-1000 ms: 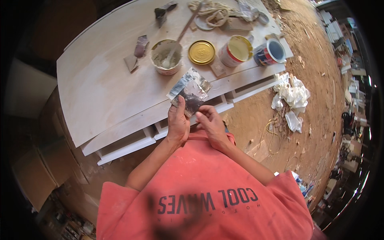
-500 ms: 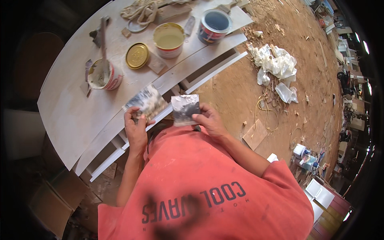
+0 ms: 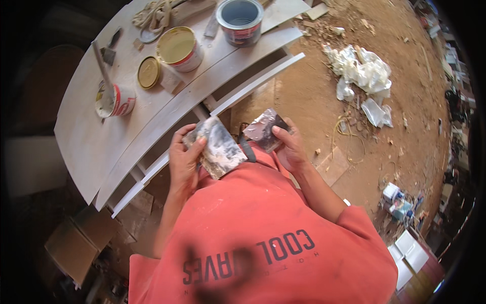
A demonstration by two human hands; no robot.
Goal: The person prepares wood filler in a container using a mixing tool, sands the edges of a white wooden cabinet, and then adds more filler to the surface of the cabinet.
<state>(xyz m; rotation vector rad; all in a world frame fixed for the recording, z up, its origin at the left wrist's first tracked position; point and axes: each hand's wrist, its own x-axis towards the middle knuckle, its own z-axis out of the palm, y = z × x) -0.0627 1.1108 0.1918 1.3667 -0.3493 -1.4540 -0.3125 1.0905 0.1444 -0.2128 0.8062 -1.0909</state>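
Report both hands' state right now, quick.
Left hand: closed, holding a grey-and-white-smeared, flat rectangular plate.
Right hand: closed, holding a dark, flat four-cornered plate partly coated in pale paste.

Holding in the left hand (image 3: 183, 163) a larger flat plate (image 3: 220, 147), smeared white and grey, tilted; gripping in the right hand (image 3: 292, 148), just apart, a smaller dark plate (image 3: 267, 135), also tilted, with pale paste (image 3: 262, 119) toward its upper-left edge.

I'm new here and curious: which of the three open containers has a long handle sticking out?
The leftmost, red-and-white tub: a handle leans out. The yellow-rimmed can and bluish rightmost can show none.
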